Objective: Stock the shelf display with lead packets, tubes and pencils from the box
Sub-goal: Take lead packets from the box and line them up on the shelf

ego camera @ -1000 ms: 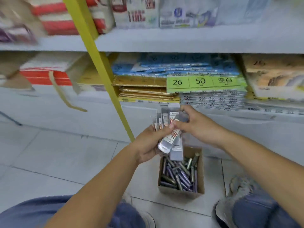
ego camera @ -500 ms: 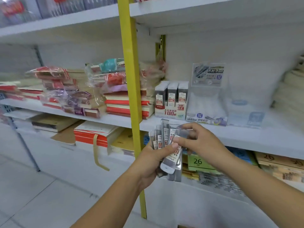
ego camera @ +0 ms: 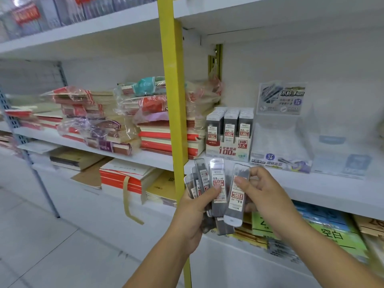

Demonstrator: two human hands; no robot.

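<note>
My left hand (ego camera: 195, 206) grips a fanned bunch of several lead packets (ego camera: 217, 183), clear cases with red and white labels, held just below the shelf edge. My right hand (ego camera: 259, 192) pinches one lead packet (ego camera: 236, 196) by its side, label upside down, close beside the bunch. Above them on the white shelf (ego camera: 311, 183) stands a display carton (ego camera: 229, 150) marked HB 0.5 with three rows of the same packets. Next to it sits a clear plastic display stand (ego camera: 280, 142) with a printed header card. The box is out of view.
A yellow upright post (ego camera: 173, 100) runs down just left of my hands. Stacks of wrapped notebooks (ego camera: 145, 121) fill the shelf to the left. Paper pads with green labels (ego camera: 324, 231) lie on the lower shelf. A grey tiled floor (ego camera: 41, 235) spreads at lower left.
The view rose from the floor box to the shelf display. My right hand drew one packet out to the right of the bunch, and both hands lifted toward the shelf.
</note>
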